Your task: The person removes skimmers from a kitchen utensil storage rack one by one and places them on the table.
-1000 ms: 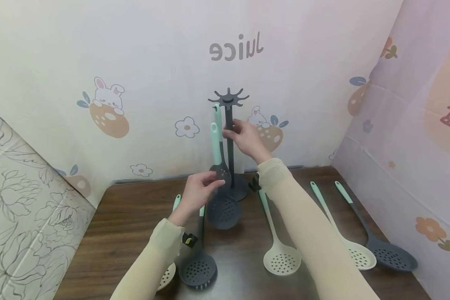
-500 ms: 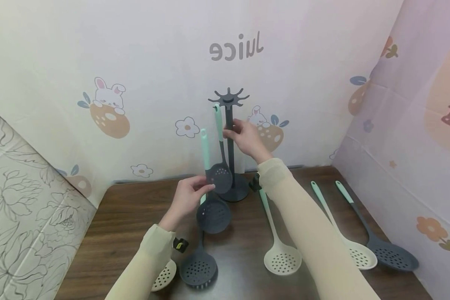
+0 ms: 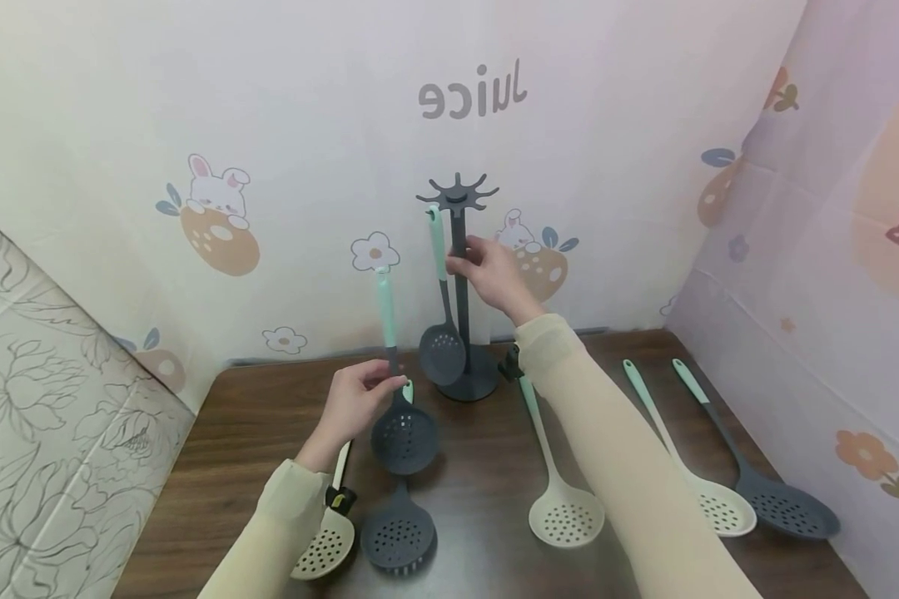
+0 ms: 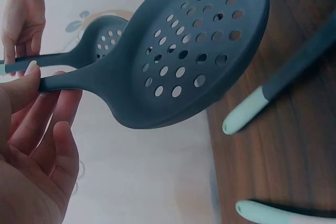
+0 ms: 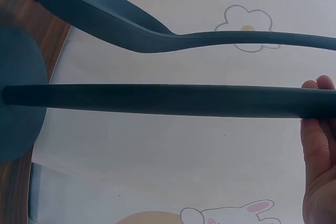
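My left hand (image 3: pixel 352 403) pinches a dark grey skimmer (image 3: pixel 404 441) by its neck, between thumb and fingers. Its mint handle points up and its holed bowl hangs low, overlapping another grey skimmer (image 3: pixel 399 532) lying on the table. In the left wrist view the bowl (image 4: pixel 184 51) fills the upper middle. With my right hand (image 3: pixel 494 274) I grip the pole (image 3: pixel 460 320) of a dark utensil stand, just below its ring of hooks (image 3: pixel 457 196). One smaller grey skimmer (image 3: pixel 442 356) hangs from a left hook by its handle. The right wrist view shows fingers (image 5: pixel 317 156) around the pole.
On the wooden table (image 3: pixel 487 474), a cream skimmer (image 3: pixel 325 545) lies by my left forearm. Right of centre lies another cream skimmer (image 3: pixel 565 517). Farther right are a third cream skimmer (image 3: pixel 722 506) and a grey one (image 3: pixel 790 507). A patterned cloth (image 3: pixel 307 166) rises behind.
My left hand has carried its skimmer left and down, away from the stand and the hanging skimmer. The right hand stays on the pole.
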A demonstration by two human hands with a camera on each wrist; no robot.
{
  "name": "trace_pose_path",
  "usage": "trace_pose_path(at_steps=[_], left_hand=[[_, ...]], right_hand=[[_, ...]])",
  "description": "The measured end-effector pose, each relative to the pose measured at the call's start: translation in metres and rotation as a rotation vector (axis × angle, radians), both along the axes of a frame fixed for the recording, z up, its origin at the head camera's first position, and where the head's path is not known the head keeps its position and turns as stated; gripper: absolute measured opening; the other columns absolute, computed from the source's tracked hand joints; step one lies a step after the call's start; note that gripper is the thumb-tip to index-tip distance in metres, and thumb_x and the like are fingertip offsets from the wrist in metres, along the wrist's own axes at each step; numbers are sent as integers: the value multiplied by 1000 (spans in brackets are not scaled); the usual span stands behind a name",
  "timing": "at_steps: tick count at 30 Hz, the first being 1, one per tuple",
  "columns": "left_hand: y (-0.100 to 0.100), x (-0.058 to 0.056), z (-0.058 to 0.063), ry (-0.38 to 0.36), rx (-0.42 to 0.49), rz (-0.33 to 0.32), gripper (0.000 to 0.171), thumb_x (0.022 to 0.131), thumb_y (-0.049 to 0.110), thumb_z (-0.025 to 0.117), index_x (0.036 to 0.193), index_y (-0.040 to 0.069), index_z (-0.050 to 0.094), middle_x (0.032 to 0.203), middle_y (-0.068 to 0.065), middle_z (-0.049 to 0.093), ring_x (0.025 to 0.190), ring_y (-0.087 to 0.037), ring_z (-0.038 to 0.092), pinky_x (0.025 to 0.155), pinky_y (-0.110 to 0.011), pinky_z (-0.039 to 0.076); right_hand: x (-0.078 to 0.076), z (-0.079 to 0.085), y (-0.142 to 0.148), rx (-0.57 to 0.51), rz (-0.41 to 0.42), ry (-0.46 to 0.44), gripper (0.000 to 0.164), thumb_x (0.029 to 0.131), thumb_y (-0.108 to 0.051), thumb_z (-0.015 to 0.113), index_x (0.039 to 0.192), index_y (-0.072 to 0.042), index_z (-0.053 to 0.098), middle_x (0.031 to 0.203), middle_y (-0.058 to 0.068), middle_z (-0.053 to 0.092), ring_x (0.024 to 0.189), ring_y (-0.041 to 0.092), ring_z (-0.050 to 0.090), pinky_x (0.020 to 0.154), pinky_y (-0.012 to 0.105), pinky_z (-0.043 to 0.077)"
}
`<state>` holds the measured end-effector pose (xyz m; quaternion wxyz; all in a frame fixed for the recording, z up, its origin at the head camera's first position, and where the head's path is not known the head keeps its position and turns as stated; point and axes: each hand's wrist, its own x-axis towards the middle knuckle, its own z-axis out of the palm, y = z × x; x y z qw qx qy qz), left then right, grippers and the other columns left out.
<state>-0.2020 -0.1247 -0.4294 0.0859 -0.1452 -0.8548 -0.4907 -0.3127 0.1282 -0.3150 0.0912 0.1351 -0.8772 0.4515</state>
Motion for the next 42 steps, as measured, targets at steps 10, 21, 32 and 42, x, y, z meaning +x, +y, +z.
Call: trace_pose_path(at_steps=[10,21,32,42], left_hand=[[-26,8,-8,-5,-6,20,16,94,26,72,104,15,75,91,6,74,84,-16,67,76,-40,51],[-51,13,-12,-32,-8,62,17,95,28,70,105,15,73,88,0,73,70,-28,63,60,-33,50],[-71,19,-15,-1,-56,120,20,96,24,69,106,8,73,95,-1,74,89,-18,68,79,-40,52],[-91,23,-13,-14,-86,130,19,97,23,67,108,8,72,94,-5,75,92,-21,68,83,-43,50]], right_hand=[[-2,0,1,0,9,-8,28,97,-42,64,116,-21,66,111,-2,72,111,19,65,96,48,48],[-1,-1,2,-11,15,13,25,97,-42,64,110,-22,66,105,-4,73,106,18,66,93,46,49],[-2,-1,2,-15,13,-8,27,97,-43,64,112,-21,66,107,-3,72,108,18,66,93,47,49],[-2,-2,2,-11,12,6,27,97,-44,63,111,-22,66,106,-3,72,107,18,66,93,46,50]])
